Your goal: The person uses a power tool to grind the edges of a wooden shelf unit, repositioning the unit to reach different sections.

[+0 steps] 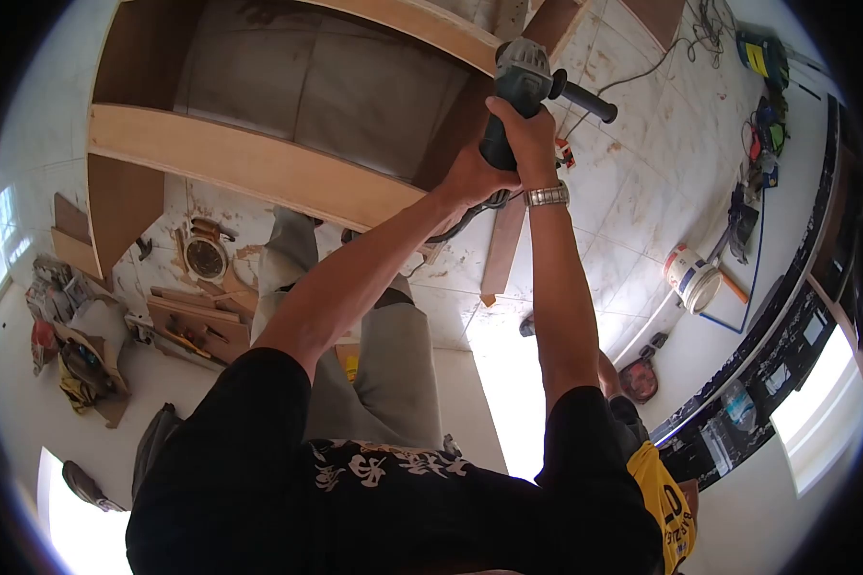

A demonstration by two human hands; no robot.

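An angle grinder (521, 88) with a grey gear head and black body is held over the corner of a wooden frame (259, 158). My right hand (530, 134), with a metal watch at the wrist, is closed around the grinder's body. Just below it, my left hand (478, 178) wraps the rear of the tool, by the cord. The black side handle (585, 99) sticks out to the right, untouched. The grinder's disc is hidden from this angle. Part of the frame passes behind the tool.
A wooden strip (504, 251) hangs below the grinder. On the dusty tiled floor at left are a round-bladed saw (204, 257) and stacked boards (197, 321). A white bucket (690, 278) stands right. A person in a yellow shirt (662, 498) is close at lower right.
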